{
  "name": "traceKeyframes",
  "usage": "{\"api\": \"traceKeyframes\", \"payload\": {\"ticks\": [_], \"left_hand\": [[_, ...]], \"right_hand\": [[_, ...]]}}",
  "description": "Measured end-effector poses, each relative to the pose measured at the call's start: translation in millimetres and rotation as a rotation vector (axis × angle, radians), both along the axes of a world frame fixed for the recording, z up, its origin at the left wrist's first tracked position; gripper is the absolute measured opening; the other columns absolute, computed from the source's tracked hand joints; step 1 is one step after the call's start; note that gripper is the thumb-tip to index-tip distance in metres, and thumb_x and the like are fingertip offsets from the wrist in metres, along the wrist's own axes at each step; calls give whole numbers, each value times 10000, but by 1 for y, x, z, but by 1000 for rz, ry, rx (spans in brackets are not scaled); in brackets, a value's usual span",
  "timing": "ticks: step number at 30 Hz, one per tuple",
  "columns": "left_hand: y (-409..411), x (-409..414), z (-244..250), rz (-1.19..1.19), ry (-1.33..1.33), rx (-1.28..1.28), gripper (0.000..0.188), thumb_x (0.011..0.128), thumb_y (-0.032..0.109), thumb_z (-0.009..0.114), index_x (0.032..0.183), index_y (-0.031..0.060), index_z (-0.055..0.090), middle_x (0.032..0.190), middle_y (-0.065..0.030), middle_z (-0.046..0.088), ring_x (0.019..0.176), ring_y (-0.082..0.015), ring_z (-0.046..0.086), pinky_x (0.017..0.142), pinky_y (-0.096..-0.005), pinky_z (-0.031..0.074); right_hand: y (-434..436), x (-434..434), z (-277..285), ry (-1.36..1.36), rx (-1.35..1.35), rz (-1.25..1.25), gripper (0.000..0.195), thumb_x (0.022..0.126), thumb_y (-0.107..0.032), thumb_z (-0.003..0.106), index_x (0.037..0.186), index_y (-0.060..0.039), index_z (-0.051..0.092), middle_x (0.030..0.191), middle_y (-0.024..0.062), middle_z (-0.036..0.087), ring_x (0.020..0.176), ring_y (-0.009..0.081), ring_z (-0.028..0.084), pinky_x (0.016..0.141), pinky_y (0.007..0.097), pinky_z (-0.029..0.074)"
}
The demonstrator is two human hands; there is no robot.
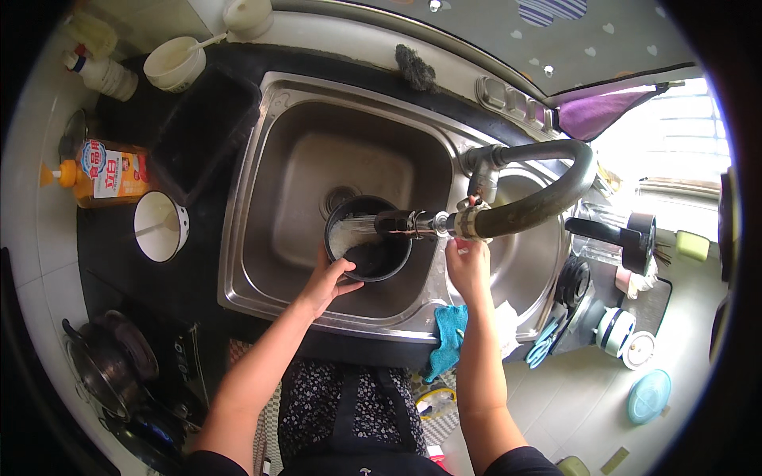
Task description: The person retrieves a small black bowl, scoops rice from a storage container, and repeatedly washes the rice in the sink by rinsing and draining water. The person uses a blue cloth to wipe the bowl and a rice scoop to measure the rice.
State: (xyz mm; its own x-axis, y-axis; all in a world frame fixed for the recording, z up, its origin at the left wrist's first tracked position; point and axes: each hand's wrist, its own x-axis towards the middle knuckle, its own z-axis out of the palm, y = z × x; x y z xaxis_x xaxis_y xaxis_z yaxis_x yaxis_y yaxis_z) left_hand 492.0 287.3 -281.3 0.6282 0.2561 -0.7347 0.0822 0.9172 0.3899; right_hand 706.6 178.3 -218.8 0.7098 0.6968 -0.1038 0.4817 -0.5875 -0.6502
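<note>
My left hand (pixel 326 284) grips the near rim of a round black pot (pixel 374 260), its thumb inside the edge. Whitish grains that look like rice (pixel 344 238) lie in the pot. Water streams onto them from the spray nozzle (pixel 411 224) of a metal faucet (pixel 536 218), whose curved pipe arches over from the right. My right hand (pixel 469 268) is closed around a small part beneath the faucet's neck, mostly hidden by the fingers. The pot is over the larger basin of a stainless steel sink (pixel 333 154), partly covering the drain.
Left of the sink are a black tray (pixel 205 131), an orange pump bottle (pixel 122 175) and white bowls (pixel 158 235). A teal cloth (pixel 446 339) hangs over the front edge. A glass pitcher with a black handle (pixel 607 232) stands right of the smaller basin (pixel 530 262).
</note>
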Motion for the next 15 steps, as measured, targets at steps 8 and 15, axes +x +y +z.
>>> {"api": "traceKeyframes", "payload": {"ticks": [8, 15], "left_hand": [[-1, -4, -27, 46, -102, -65, 658, 783, 104, 534, 1329, 207, 182, 1232, -97, 387, 1063, -250, 509, 877, -474, 489], [4, -2, -31, 50, -185, -268, 425, 806, 169, 466, 1194, -3, 454, 1171, -140, 535, 1112, -297, 521, 951, -477, 444]], "right_hand": [[21, -45, 25, 238, 179, 121, 331, 809, -11, 618, 1106, -26, 471, 819, 2, 548, 678, 37, 504, 559, 177, 407], [48, -48, 17, 492, 323, 98, 373, 782, -51, 647, 1127, 13, 520, 805, 70, 645, 593, 71, 543, 534, 223, 432]]}}
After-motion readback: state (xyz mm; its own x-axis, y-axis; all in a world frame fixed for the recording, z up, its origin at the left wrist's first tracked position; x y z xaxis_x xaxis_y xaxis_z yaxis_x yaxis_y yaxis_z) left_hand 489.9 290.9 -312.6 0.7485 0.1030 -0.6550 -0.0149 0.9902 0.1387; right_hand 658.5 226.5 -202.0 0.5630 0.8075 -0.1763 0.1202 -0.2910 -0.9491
